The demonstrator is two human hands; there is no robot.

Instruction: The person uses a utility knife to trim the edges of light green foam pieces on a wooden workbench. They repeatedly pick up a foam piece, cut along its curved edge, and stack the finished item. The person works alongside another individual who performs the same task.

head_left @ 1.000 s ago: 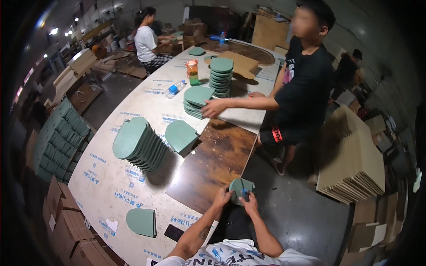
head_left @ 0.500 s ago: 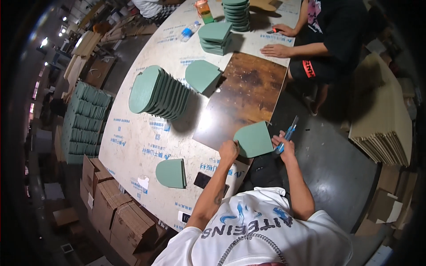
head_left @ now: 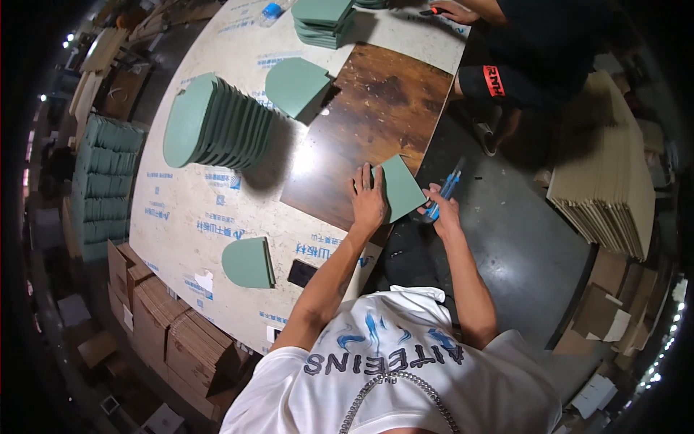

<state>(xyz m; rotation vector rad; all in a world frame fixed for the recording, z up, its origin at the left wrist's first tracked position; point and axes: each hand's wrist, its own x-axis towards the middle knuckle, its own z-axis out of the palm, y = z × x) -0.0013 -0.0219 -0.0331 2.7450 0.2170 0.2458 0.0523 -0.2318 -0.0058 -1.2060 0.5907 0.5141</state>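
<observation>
A green panel (head_left: 405,192) with one rounded end lies over the near edge of the brown wood-grain board (head_left: 390,87), its straight side facing right. My left hand (head_left: 369,202) rests with fingers stretched out across the panel's left part and the board. In my right hand (head_left: 446,213) is a blue utility knife (head_left: 450,186), its tip pointing up and away. The fingers of that hand are beside the panel's right corner; whether they touch it I cannot tell. Another green panel (head_left: 295,85) lies by the board's far left edge.
On the white table (head_left: 173,210) stand a tall stack of green panels (head_left: 217,123) and a far stack (head_left: 322,22). Nearer are more panels (head_left: 244,262) and a phone (head_left: 301,273). Another person's hand (head_left: 452,11) holds a red-handled tool. Cardboard (head_left: 173,318) stands left, pale boards (head_left: 603,173) right.
My left hand has gone from gripping the panel's edge to lying flat on it. The panel has turned, and its corner now points toward my right hand. The whole view has shifted.
</observation>
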